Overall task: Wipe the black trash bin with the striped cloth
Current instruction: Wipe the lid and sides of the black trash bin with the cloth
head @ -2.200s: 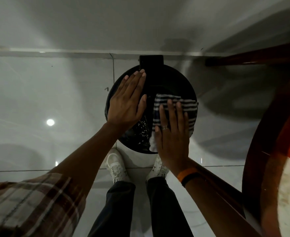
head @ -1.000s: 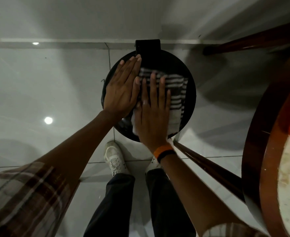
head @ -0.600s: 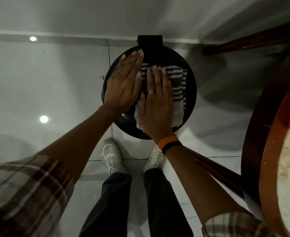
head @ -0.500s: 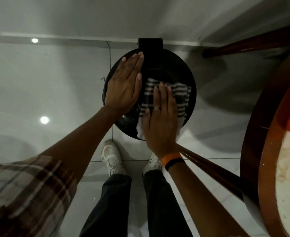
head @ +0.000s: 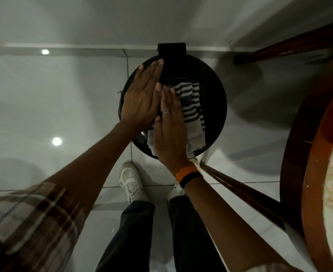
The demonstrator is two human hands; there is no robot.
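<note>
The black trash bin [head: 213, 91] stands on the floor against the wall, seen from above, its round lid shut. A striped cloth [head: 193, 108], white with dark stripes, lies flat on the lid. My right hand [head: 171, 130] presses flat on the cloth's left part, fingers pointing to the wall. My left hand [head: 142, 101] lies flat on the left side of the lid, fingers together, touching the right hand.
A round wooden table [head: 318, 154] with dark legs [head: 240, 193] stands close on the right, one leg passing just beside the bin. Glossy white floor tiles [head: 53, 107] spread to the left. My white shoes [head: 132, 183] stand right before the bin.
My right hand has slid the cloth leftward and a little toward the wall across the lid, up against my left hand. The left hand has stayed in place.
</note>
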